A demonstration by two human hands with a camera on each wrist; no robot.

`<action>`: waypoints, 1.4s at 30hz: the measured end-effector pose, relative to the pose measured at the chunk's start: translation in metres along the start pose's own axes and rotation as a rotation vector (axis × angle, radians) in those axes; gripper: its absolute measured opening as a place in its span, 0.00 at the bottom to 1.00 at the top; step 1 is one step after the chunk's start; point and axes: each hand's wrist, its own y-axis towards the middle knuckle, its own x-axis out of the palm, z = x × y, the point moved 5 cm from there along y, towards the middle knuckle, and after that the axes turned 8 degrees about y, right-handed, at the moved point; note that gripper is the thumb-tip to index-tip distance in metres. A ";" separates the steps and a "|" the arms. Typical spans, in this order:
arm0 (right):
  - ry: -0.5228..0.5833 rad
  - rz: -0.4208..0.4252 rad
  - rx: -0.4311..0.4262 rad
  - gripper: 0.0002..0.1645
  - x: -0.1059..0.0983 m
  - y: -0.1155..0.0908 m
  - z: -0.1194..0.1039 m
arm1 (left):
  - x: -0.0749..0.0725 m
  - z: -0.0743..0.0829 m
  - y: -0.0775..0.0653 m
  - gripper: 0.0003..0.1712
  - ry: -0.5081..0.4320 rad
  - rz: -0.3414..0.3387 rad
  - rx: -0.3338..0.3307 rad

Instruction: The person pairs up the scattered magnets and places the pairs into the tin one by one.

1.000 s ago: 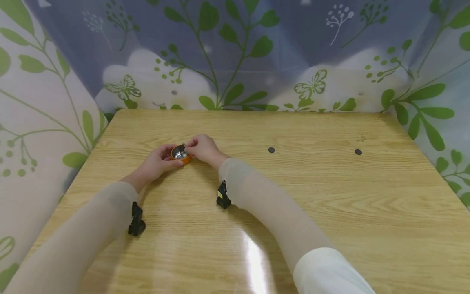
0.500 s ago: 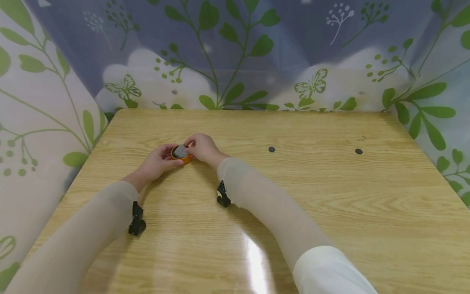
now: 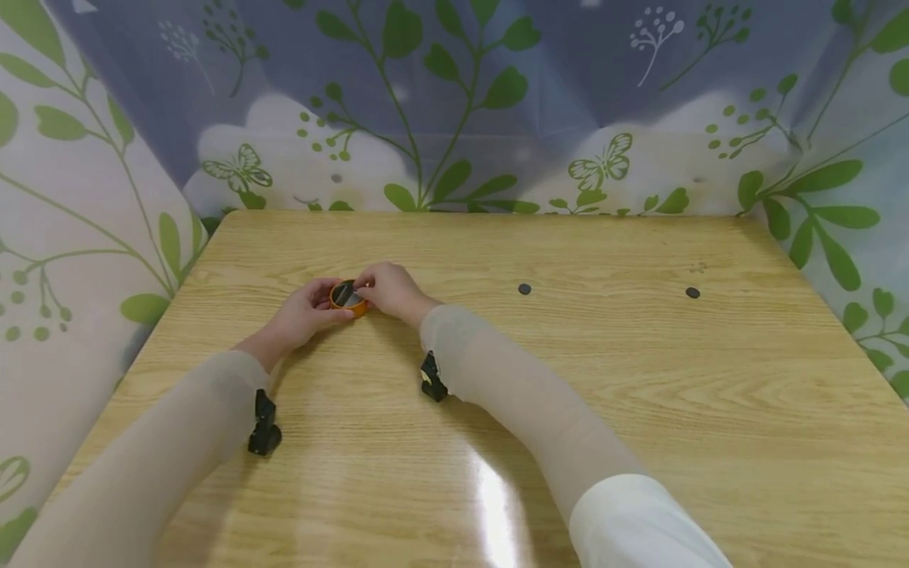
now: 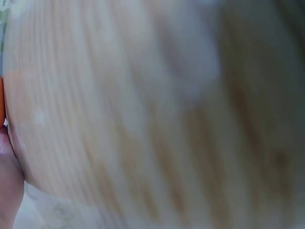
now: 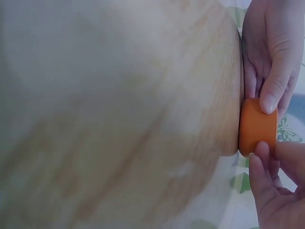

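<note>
A small round orange dish (image 3: 358,312), like an ashtray with a shiny metal inside, stands at the table's left back. My left hand (image 3: 307,315) grips it from the left, thumb along the near side and fingers behind. At its right rim, my right hand (image 3: 393,292) pinches a flat metallic flap (image 3: 353,300) in the mouth of the dish; the fingertips hide part of it. The right wrist view shows the orange wall (image 5: 257,125) between both hands' fingers. Only a sliver of the left hand (image 4: 9,186) enters the left wrist view.
Two small dark discs lie on the wooden table (image 3: 568,379): one disc (image 3: 525,289) right of the hands, another disc (image 3: 693,293) farther right. A leaf-patterned curtain (image 3: 454,102) hangs behind the table's back edge and along its sides.
The metallic piece inside the dish has turned: bright with an upright part at first, then a tilted grey face, now dark at left and grey at right. The hands barely move.
</note>
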 end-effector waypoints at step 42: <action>0.113 -0.054 0.010 0.17 -0.122 -0.125 0.085 | 0.001 0.022 -0.014 0.48 0.089 -0.018 0.039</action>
